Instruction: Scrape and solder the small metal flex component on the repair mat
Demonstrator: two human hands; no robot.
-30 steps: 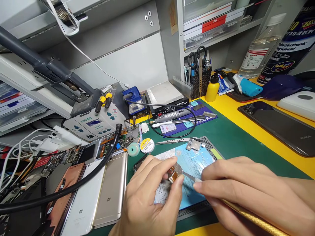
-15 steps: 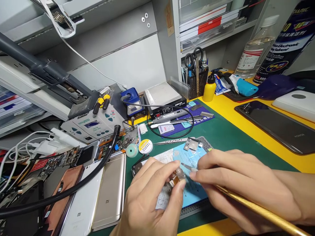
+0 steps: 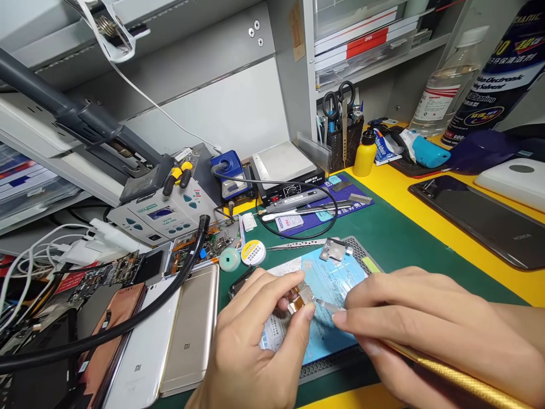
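gold-handled, the knife [image 3: 460, 380] slants through the right hand [image 3: 426, 329], its fingers closed around the shaft, and the blade [image 3: 328, 306] points left at the metal part [image 3: 304, 295] that the left hand [image 3: 258, 335] pinches between thumb and forefinger; the tip is at the part's right edge, though whether it touches i cannot tell. the part is above the blue sheet [image 3: 336, 336], orange flex [image 3: 295, 307] toward the left palm, its long axis seeming to run from lower left to upper right; the left hand is nearer, since it holds it. the sheet lies on a grey pad [image 3: 317, 371] over the green mat [image 3: 404, 233], with a second part [image 3: 335, 250] and tweezers [image 3: 296, 245] just beyond the hands. farther back stand the hot plate [image 3: 283, 163] and the station [image 3: 164, 215]; phones [image 3: 145, 335] lie well to the left, a dark phone [image 3: 481, 224] to the right
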